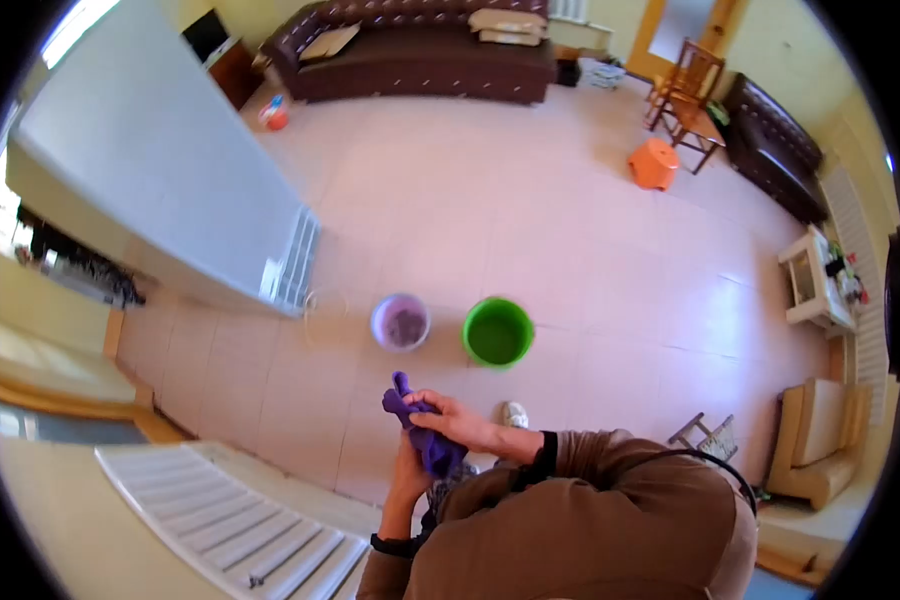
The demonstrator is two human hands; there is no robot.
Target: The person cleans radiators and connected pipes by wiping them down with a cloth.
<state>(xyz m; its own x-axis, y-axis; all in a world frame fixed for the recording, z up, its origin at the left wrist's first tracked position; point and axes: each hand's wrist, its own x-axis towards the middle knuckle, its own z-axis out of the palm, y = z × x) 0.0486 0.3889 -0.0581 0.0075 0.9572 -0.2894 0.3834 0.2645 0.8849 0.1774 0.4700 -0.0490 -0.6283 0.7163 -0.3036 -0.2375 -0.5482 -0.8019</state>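
I'm seeing both grips closed on one purple cloth (pixel 442 455): right hand (pixel 452 418) is gripping it higher up, left hand (pixel 407 472) is holding it lower. Cloth is hanging bunched above the floor (pixel 450 220), toward its near edge. Just beyond, lilac bucket (pixel 386 309) is standing left of green bucket (pixel 473 320), not touching.
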